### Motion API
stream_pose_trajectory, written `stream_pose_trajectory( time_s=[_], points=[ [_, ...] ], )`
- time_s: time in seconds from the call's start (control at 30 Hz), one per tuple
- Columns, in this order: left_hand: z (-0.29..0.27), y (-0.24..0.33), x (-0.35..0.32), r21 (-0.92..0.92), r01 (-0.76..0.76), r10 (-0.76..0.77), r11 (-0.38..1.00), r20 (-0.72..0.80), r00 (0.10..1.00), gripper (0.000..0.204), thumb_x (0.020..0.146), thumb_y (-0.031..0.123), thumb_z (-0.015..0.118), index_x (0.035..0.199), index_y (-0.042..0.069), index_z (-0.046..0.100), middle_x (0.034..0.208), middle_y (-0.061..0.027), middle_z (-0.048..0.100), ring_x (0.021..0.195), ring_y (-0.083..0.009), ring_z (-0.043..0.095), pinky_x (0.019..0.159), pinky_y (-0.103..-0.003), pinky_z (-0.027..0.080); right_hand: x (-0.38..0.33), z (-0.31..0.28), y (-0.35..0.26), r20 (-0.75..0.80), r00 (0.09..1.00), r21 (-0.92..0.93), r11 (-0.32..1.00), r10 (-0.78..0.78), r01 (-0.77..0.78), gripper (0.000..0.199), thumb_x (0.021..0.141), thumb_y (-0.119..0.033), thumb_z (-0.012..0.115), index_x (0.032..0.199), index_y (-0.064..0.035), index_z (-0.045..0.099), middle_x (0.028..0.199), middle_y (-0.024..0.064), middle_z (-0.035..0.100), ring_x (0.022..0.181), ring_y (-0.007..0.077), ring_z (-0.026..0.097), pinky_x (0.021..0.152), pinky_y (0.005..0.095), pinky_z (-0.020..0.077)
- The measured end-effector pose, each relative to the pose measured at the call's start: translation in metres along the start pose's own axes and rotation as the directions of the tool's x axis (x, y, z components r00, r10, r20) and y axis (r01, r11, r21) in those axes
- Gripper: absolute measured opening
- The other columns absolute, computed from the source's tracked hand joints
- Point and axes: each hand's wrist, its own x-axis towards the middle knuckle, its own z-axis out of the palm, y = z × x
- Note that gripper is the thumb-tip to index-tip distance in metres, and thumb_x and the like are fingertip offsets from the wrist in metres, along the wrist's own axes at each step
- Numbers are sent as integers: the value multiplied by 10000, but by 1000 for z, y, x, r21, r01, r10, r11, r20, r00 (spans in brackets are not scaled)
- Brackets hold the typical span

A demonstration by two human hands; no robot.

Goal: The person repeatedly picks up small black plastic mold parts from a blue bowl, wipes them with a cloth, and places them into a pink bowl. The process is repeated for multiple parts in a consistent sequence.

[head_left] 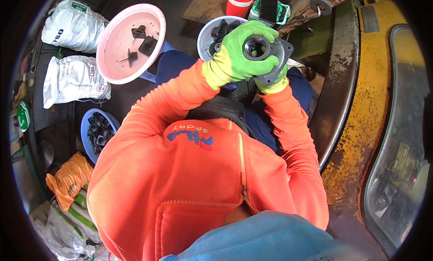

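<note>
Both of my hands wear green gloves with yellow cuffs. My left hand is closed round a black flanged part, its thumb and fingers on either side of the round collar. The part has a flat plate with holes at the corners and an open round mouth. Against the plate's lower side, my right hand grips the same part; most of its fingers are hidden behind it. Just beyond my left hand is a pale basin with several black parts in it, partly covered by the glove.
A pink basin with a few black pieces stands at the left, beside white sacks. Nearer is a blue basin of black parts. A red container stands ahead; a rusty yellow machine panel borders my right.
</note>
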Motion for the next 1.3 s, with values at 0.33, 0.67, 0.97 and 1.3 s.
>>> stream_pose_trajectory(
  time_s=[0.33,0.67,0.97,1.3],
  points=[
    [-25,-6,4,-91,13,21,996,355,935,380,698,94,804,1038,50,638,1158,-120,670,1092,-294,600,950,-415,481,-14,-27,26,355,890,-441,788,-288,430,467,742,-236,763,1175,-98,651,1151,87,659,1080,275,629,900,375,509],
    [-36,-14,9,-307,165,67,937,624,779,416,681,203,832,1023,57,646,1160,-137,684,1227,-372,558,975,-471,468,-31,-32,36,549,833,-125,979,-65,158,733,717,-246,869,1351,-106,530,1323,78,571,1237,233,549,1008,375,470],
    [-41,-14,47,-195,182,44,964,790,611,643,662,352,806,1204,46,647,1423,-178,521,1319,-331,477,1053,-457,400,-10,-17,20,228,959,-284,931,-167,229,610,698,-224,843,1213,-33,578,1027,42,684,1073,160,623,929,345,489],
    [2,-6,-3,-145,92,-97,985,-27,995,390,715,57,795,1062,21,621,1196,-148,657,1119,-272,618,962,-399,486,-19,-7,54,-116,992,174,984,45,-24,446,955,-247,584,1321,-19,468,1230,114,592,1124,221,607,936,333,514]
  ],
)
